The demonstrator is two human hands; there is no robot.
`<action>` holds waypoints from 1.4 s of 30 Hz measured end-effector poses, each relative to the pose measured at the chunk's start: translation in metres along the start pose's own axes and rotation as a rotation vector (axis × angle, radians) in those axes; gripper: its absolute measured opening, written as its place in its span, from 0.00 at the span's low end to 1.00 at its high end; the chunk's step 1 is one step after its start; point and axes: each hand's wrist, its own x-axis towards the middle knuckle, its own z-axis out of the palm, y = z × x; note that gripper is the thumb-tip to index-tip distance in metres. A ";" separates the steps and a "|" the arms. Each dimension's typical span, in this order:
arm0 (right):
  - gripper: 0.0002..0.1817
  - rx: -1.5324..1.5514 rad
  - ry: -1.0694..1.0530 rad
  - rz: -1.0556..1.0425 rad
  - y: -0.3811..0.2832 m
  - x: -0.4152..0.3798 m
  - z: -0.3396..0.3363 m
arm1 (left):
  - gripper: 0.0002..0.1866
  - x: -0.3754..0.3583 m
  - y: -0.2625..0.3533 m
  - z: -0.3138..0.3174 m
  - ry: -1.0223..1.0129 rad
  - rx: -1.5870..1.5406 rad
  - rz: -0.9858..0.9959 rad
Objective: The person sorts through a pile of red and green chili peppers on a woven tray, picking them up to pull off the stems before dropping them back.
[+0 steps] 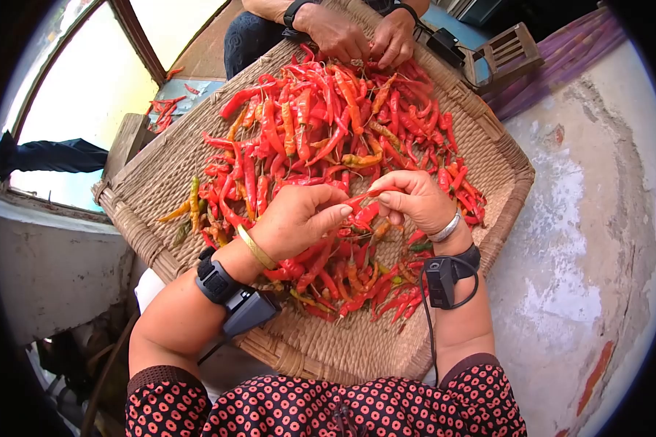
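Observation:
My left hand [302, 218] and my right hand [418, 200] meet above a heap of red chili peppers [328, 124]. A thin red chili [364, 197] is stretched between them, one end pinched in the fingers of each hand. The heap lies on a woven rope cot [153, 175], with some orange, yellow and green peppers mixed in. A few yellow-green peppers [194, 195] lie at the heap's left edge.
Across the cot, another person's two hands [342, 36] work at the heap's far edge. A wooden frame [506, 52] stands at the upper right. More red chilies [166, 109] lie beyond the cot's left corner, near a window.

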 end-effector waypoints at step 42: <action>0.05 -0.077 0.211 -0.233 -0.017 -0.007 0.018 | 0.07 0.013 -0.014 -0.007 0.057 0.597 0.284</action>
